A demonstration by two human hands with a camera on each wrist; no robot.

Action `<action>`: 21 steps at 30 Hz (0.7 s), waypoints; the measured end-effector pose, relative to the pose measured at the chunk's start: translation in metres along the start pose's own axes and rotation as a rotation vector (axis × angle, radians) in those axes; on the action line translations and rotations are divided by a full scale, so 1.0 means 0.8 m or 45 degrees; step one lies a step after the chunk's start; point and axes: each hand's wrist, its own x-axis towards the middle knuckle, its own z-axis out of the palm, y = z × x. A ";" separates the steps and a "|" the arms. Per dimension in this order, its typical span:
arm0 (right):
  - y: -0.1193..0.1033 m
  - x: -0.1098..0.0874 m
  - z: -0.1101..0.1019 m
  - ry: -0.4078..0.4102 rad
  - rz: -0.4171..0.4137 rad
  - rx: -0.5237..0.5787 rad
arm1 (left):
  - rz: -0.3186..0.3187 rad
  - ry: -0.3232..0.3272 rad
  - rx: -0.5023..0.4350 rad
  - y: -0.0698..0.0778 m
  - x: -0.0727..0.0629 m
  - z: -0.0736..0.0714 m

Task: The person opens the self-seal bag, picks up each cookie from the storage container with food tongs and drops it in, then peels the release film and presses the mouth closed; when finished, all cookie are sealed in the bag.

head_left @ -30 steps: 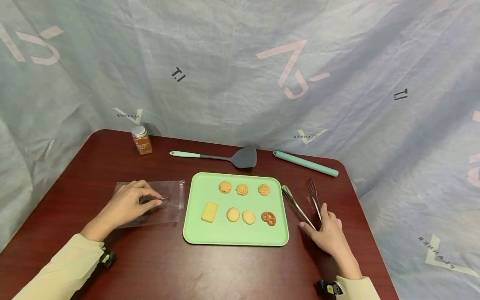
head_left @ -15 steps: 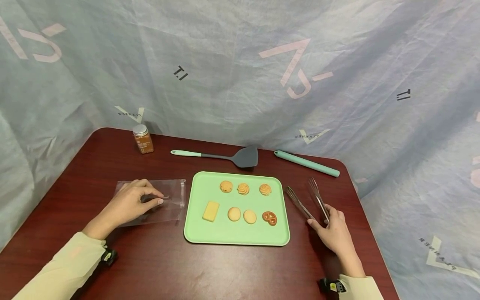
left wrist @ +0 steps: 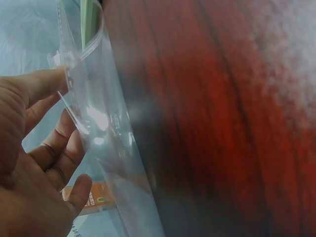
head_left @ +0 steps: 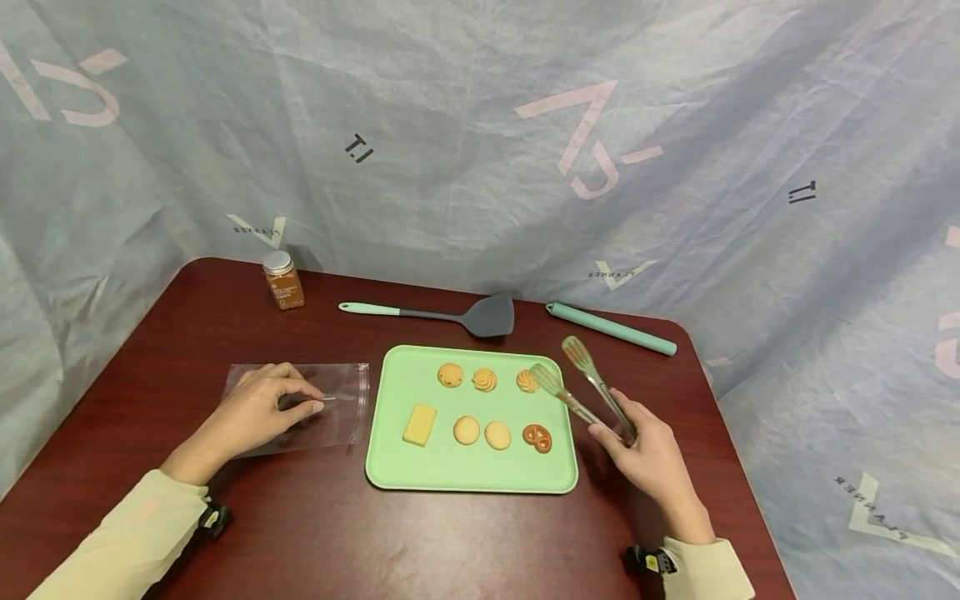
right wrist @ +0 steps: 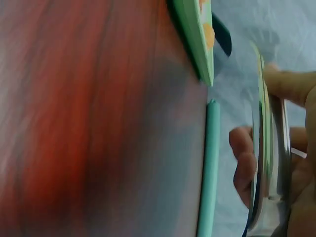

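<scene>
My left hand (head_left: 258,408) pinches the edge of a clear zip bag (head_left: 347,425) on the table's left side. In the left wrist view, part of the bag (left wrist: 106,143) stands up from the tabletop. My right hand (head_left: 654,454) holds metal tongs (head_left: 600,387) around their arms, with the two heads spread apart. One tong head overlaps the right swirl cookie (head_left: 527,382) in the head view; whether they touch I cannot tell. The green tray (head_left: 442,473) also bears a pretzel (head_left: 546,440), a rectangular yellow biscuit (head_left: 419,425), round cookies (head_left: 467,430) and another swirl cookie (head_left: 484,380).
Along the table's back edge lie a grey turner (head_left: 487,318) with a pale green handle and a green rolling pin (head_left: 611,328). A spice jar (head_left: 285,287) with a silver lid stands at the back left. Behind hangs a grey cloth (head_left: 450,208).
The right hand has lifted the tongs and brought them left, so that a head now overlaps the tray's upper right part. The left hand stays at the bag.
</scene>
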 end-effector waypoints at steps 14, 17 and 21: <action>-0.065 0.059 0.048 -0.176 -0.324 -0.025 | 0.000 0.019 -0.017 0.001 -0.002 0.000; -0.078 0.069 0.055 -0.205 -0.340 -0.055 | 0.008 0.024 -0.011 0.001 -0.001 0.000; -0.091 0.078 0.061 -0.234 -0.356 -0.080 | 0.014 0.036 -0.007 0.002 -0.001 0.000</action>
